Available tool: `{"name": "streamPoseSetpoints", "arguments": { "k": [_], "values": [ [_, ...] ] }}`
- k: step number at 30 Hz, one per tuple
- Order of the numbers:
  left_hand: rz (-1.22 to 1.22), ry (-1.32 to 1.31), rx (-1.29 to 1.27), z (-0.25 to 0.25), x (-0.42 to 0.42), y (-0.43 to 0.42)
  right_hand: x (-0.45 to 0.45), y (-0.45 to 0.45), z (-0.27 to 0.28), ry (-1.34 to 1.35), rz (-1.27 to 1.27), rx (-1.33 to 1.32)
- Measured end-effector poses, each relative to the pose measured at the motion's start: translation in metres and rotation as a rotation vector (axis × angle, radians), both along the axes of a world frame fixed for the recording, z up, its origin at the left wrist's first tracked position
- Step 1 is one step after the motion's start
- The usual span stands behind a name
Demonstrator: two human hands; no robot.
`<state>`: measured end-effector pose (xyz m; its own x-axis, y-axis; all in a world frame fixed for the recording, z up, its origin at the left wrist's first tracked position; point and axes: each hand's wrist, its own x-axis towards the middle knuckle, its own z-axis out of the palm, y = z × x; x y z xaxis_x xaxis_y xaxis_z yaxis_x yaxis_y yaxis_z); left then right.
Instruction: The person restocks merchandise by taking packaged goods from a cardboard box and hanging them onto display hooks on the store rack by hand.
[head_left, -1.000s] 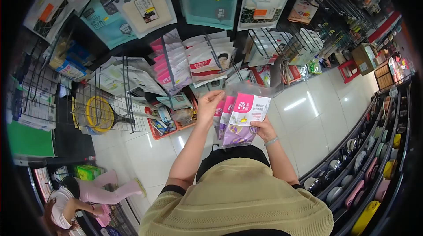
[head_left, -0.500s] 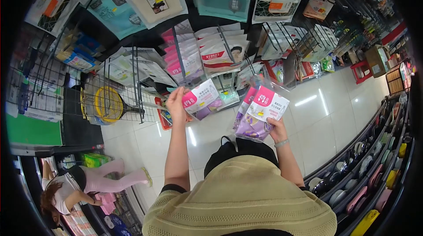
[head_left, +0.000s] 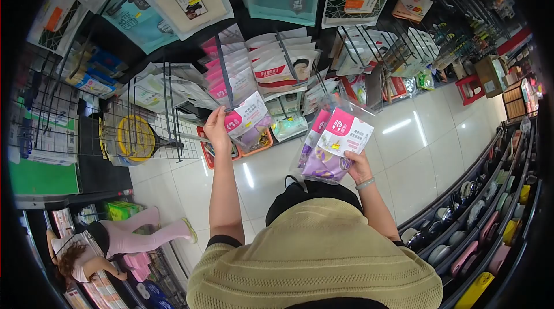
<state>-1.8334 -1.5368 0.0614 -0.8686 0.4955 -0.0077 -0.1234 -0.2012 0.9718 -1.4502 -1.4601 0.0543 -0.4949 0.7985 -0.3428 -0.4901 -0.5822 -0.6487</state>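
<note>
My left hand (head_left: 217, 129) pinches the corner of a clear packet (head_left: 249, 120) with a pink-and-white header card and purple fabric inside. This packet is at the front end of a hook (head_left: 224, 72) hung with similar pink-and-white packets (head_left: 235, 69); whether it is threaded on the hook I cannot tell. Lower and to the right, my right hand (head_left: 359, 166) grips at least two overlapping packets of the same kind, the front purple packet (head_left: 333, 156) covering most of the one behind. A pale band circles my right wrist.
White packets with red labels (head_left: 284, 69) hang just right of the pink ones. Wire racks (head_left: 43, 118) and yellow rackets (head_left: 137, 137) stand left. An orange basket (head_left: 257, 144) sits below the hooks. Another person (head_left: 86, 251) bends at lower left; shelves of brushes (head_left: 456, 234) line the right.
My left hand has moved slightly up and left with its packet, closer to the hook's end. My right hand keeps its packets, shifted slightly left in view. The other person bends lower.
</note>
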Motion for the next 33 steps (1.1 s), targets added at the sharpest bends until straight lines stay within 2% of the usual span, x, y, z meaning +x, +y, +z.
{"name": "streamPoseSetpoints", "arguments": {
  "k": [8, 17, 20, 23, 25, 27, 30, 33],
  "values": [
    [0.028, 0.0, 0.002, 0.012, 0.001, 0.011, 0.004, 0.003, -0.001, -0.011, 0.019, 0.036],
    [0.011, 0.102, 0.024, 0.017, -0.017, 0.038, -0.016, 0.003, 0.01, -0.01, 0.193, 0.004],
    [0.308, 0.353, -0.053, 0.011, 0.003, 0.026, -0.023, 0.007, 0.011, -0.011, 0.199, 0.046],
    [0.307, -0.031, 0.078, -0.017, 0.026, -0.003, -0.027, 0.01, 0.014, -0.023, 0.19, 0.072],
    [-0.11, -0.164, 0.208, -0.017, 0.057, -0.015, -0.03, 0.013, 0.012, -0.07, 0.222, 0.116],
    [-0.386, -0.232, 0.162, 0.013, 0.09, -0.012, -0.034, 0.015, 0.008, -0.117, 0.275, 0.166],
    [-0.554, -0.257, 0.013, 0.008, 0.102, -0.009, -0.045, 0.014, 0.004, -0.194, 0.388, 0.259],
    [-0.589, -0.362, 0.031, -0.007, 0.091, -0.01, -0.056, 0.009, 0.003, -0.273, 0.467, 0.327]
  ]
}}
